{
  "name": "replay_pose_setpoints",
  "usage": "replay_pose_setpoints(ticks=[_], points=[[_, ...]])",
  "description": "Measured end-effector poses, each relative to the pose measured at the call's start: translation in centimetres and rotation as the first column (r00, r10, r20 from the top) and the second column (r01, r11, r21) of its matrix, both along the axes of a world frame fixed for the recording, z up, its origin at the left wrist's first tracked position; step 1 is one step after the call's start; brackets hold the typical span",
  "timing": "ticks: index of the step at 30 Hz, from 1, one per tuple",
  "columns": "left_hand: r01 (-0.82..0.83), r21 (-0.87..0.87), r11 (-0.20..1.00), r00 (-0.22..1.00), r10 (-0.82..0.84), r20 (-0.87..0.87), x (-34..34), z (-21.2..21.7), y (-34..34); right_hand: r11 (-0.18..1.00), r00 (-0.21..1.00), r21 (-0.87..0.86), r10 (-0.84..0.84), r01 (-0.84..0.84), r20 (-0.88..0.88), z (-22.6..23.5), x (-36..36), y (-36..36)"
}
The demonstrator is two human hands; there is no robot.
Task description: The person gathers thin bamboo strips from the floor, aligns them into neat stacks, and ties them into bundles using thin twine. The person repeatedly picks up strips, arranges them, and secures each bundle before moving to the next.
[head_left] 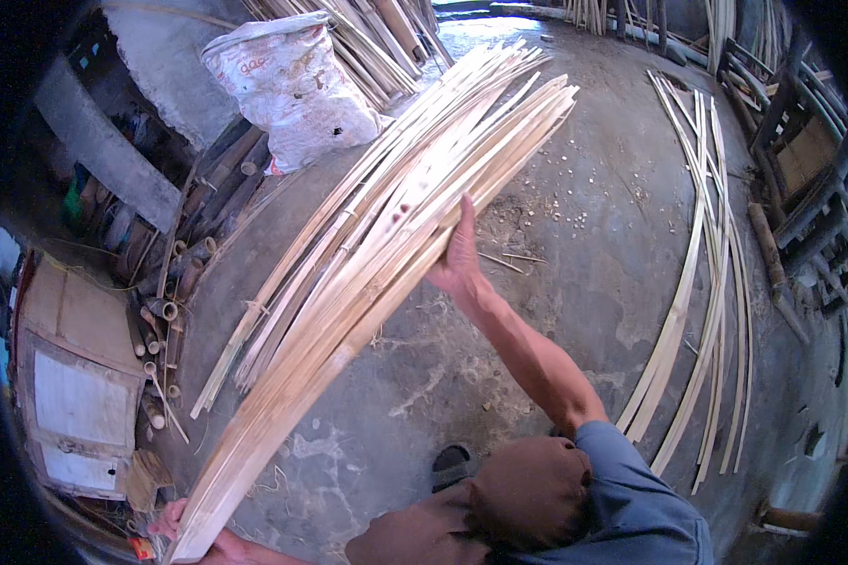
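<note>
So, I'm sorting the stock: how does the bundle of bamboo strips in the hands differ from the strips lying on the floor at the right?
The held bundle of bamboo strips is thick and tightly stacked, raised at a slant, gripped by the left hand at its near end and the right hand at mid-length. The floor strips lie flat, fewer, fanned loosely apart, with no hand on them. Both are long, pale, thin split bamboo.

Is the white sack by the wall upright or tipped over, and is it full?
Leaning, and bulging full. The white sack tilts back against the bamboo poles behind it. Its tied top points up-left; the contents cannot be seen.
</note>
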State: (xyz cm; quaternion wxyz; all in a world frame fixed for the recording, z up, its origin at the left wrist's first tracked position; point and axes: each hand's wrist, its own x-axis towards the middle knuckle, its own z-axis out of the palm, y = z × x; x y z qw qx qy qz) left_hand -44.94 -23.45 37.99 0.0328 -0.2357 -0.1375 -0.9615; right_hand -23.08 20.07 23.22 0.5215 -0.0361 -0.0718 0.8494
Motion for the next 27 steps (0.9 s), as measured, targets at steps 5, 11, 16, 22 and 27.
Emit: replay_pose_setpoints(ticks=[5, 11, 16, 22, 27], points=[[0.016, 0.195, 0.981, 1.000, -0.014, -0.015, -0.6, 2.9, 0.1, 0.999, 0.999, 0.033, -0.002, 0.001, 0.042, 1.7, -1.6, 1.0], [0.100, 0.171, 0.980, 0.983, -0.071, -0.168, 0.8, 4.0, -1.3, 0.996, 0.999, 0.082, 0.041, -0.040, -0.017, 2.1, -2.2, 0.1], [0.303, 0.097, 0.948, 0.935, -0.275, -0.224, -1.8, 1.9, -2.9, 0.996, 0.990, -0.002, 0.085, -0.086, -0.116, 5.0, -2.6, 0.2], [0.131, -0.633, 0.763, 0.978, -0.204, -0.044, 4.6, -14.4, 13.2, 0.958, 0.963, -0.104, 0.270, -0.267, 0.017, 10.8, -4.4, -7.5], [-0.191, -0.258, 0.947, 0.963, 0.131, -0.233, 11.0, -8.7, 23.7, 0.884, 0.844, -0.037, 0.457, -0.466, 0.279, 9.2, -3.5, -16.4]])
